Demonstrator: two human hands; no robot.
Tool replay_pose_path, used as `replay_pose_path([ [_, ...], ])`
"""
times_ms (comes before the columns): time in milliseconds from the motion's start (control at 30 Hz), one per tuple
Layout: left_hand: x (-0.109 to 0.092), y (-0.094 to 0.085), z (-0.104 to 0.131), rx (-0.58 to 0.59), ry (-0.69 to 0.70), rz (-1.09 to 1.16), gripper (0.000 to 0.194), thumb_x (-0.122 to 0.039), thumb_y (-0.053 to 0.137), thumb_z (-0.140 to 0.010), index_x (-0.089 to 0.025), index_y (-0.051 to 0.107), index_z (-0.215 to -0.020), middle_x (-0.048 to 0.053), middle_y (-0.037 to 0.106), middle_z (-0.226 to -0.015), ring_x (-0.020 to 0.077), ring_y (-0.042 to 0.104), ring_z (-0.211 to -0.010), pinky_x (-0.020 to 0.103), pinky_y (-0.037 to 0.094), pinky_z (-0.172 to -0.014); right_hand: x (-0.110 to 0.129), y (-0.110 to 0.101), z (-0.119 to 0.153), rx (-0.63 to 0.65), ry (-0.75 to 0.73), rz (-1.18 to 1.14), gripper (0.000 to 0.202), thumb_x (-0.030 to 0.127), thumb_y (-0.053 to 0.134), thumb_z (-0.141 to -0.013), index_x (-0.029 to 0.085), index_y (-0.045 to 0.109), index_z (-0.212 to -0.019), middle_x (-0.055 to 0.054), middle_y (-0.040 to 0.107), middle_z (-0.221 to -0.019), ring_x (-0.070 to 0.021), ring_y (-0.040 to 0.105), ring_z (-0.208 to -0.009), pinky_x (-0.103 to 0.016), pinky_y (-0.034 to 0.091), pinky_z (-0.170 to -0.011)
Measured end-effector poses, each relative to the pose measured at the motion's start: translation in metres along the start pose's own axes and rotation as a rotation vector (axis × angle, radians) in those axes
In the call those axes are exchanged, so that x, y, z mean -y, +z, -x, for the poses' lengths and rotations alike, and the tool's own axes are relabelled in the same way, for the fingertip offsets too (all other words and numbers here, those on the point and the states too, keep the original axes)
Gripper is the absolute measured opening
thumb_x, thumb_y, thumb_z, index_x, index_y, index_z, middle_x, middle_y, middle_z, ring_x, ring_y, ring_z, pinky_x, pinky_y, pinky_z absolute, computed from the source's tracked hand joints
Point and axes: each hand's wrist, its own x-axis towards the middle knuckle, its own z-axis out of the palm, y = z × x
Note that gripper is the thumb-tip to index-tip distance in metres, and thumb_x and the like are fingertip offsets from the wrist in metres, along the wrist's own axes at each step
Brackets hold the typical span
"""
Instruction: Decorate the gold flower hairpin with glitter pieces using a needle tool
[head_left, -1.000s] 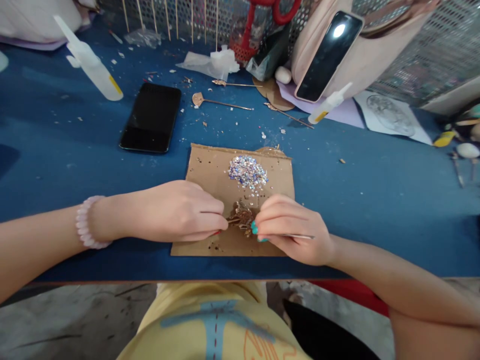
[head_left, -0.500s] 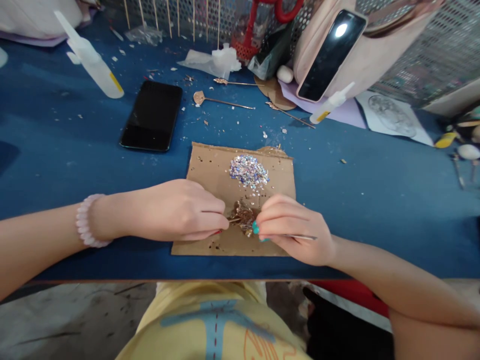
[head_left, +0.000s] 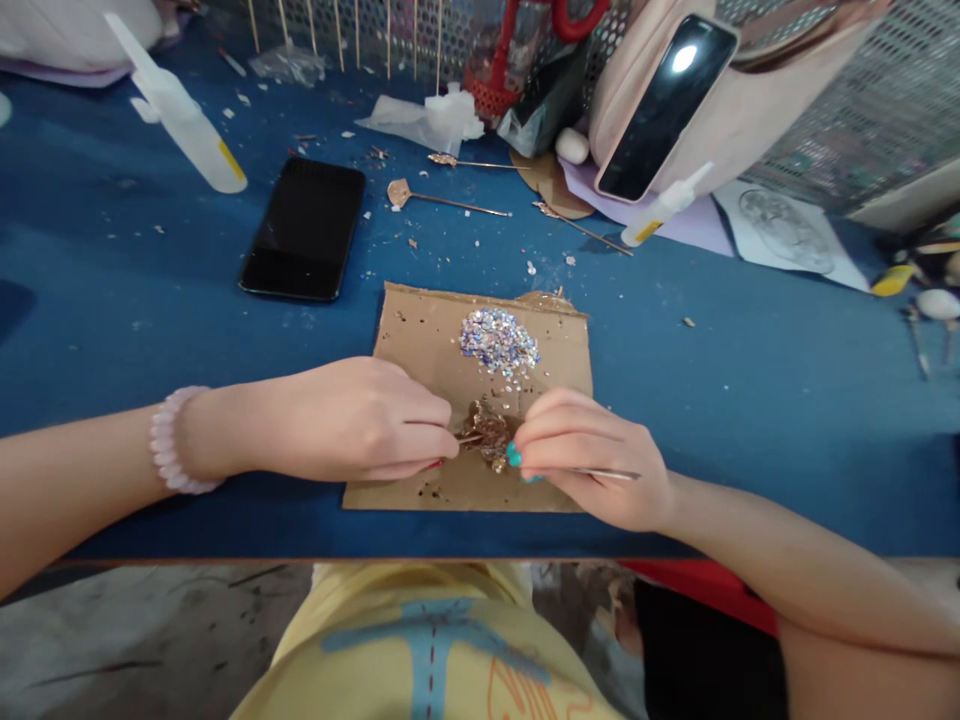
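Observation:
Close over the cardboard, my left hand (head_left: 367, 420) is closed, its fingertips pinching a thin gold-coloured stem (head_left: 470, 438) at the side of a gold ornament (head_left: 489, 432). Facing it, my right hand (head_left: 592, 455), with turquoise nails, is closed around a slim metal tool (head_left: 611, 473). The tool's back end sticks out to the right; its tip is hidden by the fingers beside the ornament. Just beyond the ornament lies a pile of small shiny rhinestones (head_left: 499, 340) on the cardboard sheet (head_left: 420, 340).
A black phone (head_left: 304, 230) lies behind my left hand. Gold hairpins (head_left: 450, 203) lie farther back, with a glue bottle (head_left: 187, 130) at left and a smaller one (head_left: 666, 207) at right. Another phone (head_left: 667, 110) leans on a pink bag (head_left: 780, 80). Small scraps dot the blue table (head_left: 750, 400).
Both hands keep nearly the same place and grip. The view has shifted very slightly, and a dark shape below the table edge at right has moved a little.

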Motion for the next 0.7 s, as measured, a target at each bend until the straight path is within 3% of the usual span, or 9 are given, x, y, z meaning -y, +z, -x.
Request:
replay_pose_path([
  [700,0.0024,0.0032,-0.0001,-0.04,0.021,0.028,0.027,-0.021,0.045,-0.107,-0.018,0.07,-0.098,0.002,0.063,-0.076,0.0156,0.053,-0.063,0.032,0.037,-0.059,0.0028,-0.0038,-0.0015,-0.013,-0.006,0.075,0.011,0.016,0.059,-0.103,0.018,0.069,-0.101,-0.008,0.076,-0.093,-0.0173,0.07,-0.088,-0.035,0.061,-0.078],
])
